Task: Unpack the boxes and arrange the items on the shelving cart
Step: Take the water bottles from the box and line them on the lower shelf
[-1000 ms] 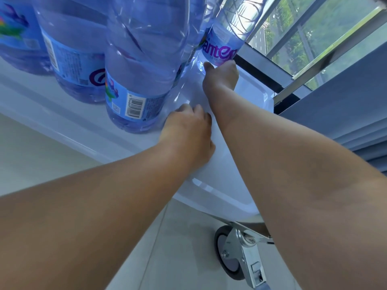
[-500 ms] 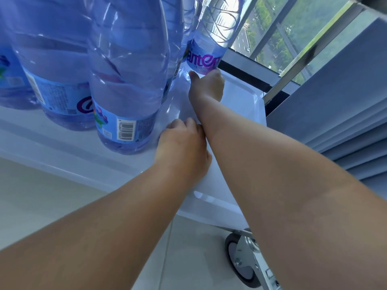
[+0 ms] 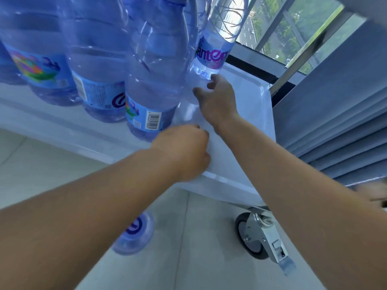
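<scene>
Spreading since a second ago, the right hand point(image 3: 217, 101) fingers touch the far clear blue-labelled plastic bottle point(image 3: 211, 57); left hand point(image 3: 184, 151) seemingly curled empty. A nudge could topple neighbouring bottles off the white cart shelf point(image 3: 251, 105).

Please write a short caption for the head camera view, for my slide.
Right hand touches clear blue plastic water bottle on white cart shelf; left hand rests beside it.

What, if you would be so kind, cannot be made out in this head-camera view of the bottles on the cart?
- Bottle caps: cut off by the top edge.
- Left hand fingertips: hidden behind its knuckles, grip unclear.
- Far bottle base: partly covered by the right hand.
- Bottle under the shelf: mostly hidden by the left forearm, blurred.
- Cart tray left end: beyond the frame.
</scene>
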`<state>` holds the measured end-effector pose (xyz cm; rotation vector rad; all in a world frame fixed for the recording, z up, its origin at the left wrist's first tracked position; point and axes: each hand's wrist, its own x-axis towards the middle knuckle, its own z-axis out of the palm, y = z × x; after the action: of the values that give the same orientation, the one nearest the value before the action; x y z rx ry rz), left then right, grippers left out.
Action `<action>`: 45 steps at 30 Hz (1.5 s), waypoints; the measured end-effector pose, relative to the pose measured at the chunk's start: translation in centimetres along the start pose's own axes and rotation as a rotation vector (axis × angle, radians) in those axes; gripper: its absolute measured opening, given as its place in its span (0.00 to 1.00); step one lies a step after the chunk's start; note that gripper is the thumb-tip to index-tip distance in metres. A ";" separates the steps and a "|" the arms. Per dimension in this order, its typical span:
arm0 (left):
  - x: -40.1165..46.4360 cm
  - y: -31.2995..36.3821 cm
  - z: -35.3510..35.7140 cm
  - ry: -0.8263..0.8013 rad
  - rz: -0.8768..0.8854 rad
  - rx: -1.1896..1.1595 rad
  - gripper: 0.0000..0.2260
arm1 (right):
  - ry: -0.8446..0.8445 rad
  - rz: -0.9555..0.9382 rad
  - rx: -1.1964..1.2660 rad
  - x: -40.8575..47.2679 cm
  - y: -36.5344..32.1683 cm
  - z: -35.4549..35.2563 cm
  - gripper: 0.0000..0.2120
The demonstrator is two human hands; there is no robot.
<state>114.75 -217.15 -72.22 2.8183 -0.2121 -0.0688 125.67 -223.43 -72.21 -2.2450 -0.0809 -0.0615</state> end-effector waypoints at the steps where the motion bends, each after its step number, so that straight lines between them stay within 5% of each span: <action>1: -1.5 -0.3 -0.7 0.033 0.055 -0.025 0.11 | -0.032 -0.046 0.024 -2.4 -0.2 -0.4 0.17; 7: -11.4 -3.0 -1.8 0.046 0.302 -0.027 0.20 | -0.165 -0.217 0.154 -14.3 0.1 -1.1 0.16; 14: -15.6 -6.4 0.2 -0.191 0.090 -0.200 0.37 | -0.497 -0.209 0.035 -21.7 2.8 0.4 0.25; 20: -15.7 -6.2 3.0 -0.080 -0.131 -0.441 0.24 | -0.719 -0.083 0.206 -22.0 3.6 2.3 0.26; 24: -16.7 -5.3 2.8 -0.036 -0.138 -0.317 0.23 | -0.638 -0.017 0.183 -23.1 4.8 3.3 0.30; 27: -16.6 -4.2 1.0 0.182 -0.030 -0.251 0.24 | -0.514 -0.014 0.229 -23.0 4.1 2.0 0.29; 32: -14.2 -1.8 -1.4 0.433 0.071 -0.456 0.31 | -0.207 -0.089 0.339 -20.6 0.2 -2.9 0.26; 45: -9.2 1.6 -1.7 0.228 0.020 -0.354 0.33 | 0.124 -0.116 0.186 -11.9 -2.5 -6.5 0.26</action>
<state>105.59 -216.73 -69.85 2.4461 -0.1567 0.1997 113.50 -227.40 -67.04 -2.0438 -0.1440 -0.2459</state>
